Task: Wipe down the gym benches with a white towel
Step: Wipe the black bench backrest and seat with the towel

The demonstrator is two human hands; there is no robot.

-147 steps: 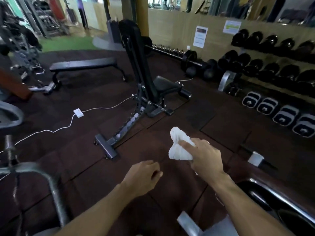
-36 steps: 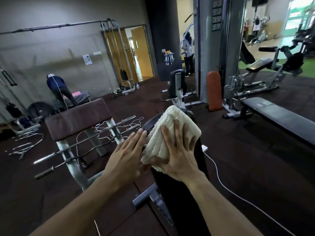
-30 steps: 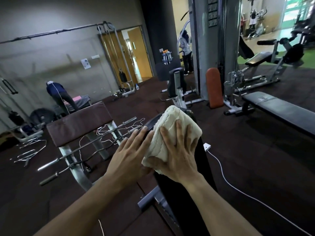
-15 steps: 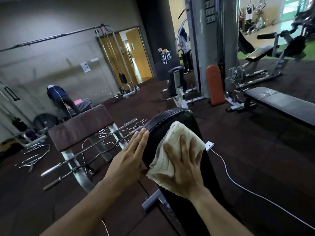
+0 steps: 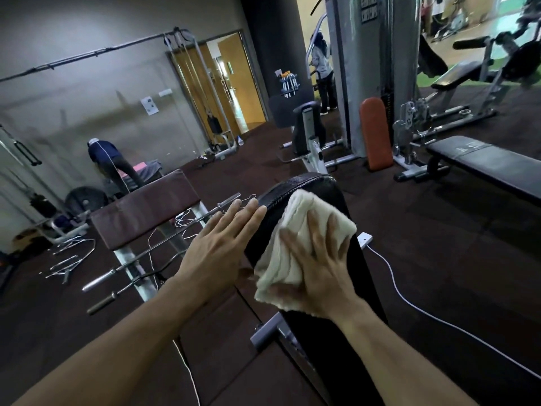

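A black padded backrest of an incline bench [image 5: 307, 186] rises in front of me. My right hand [image 5: 319, 268] lies flat with spread fingers on a folded white towel [image 5: 295, 238], pressing it against the pad a little below its top edge. My left hand [image 5: 219, 247] is flat, fingers together, resting on the pad's left edge and holding nothing. The lower part of the backrest runs down under my right forearm.
A brown padded bench [image 5: 143, 209] with steel bars [image 5: 158, 253] stands to the left. A flat black bench [image 5: 483, 168] sits at right. A white cable and socket [image 5: 364, 238] trail over the dark floor. A person bends at far left [image 5: 108, 159]; another stands by a machine [image 5: 322, 68].
My right hand has slid the towel down from the top edge of the backrest onto its face. My left hand has stayed on the pad's left edge.
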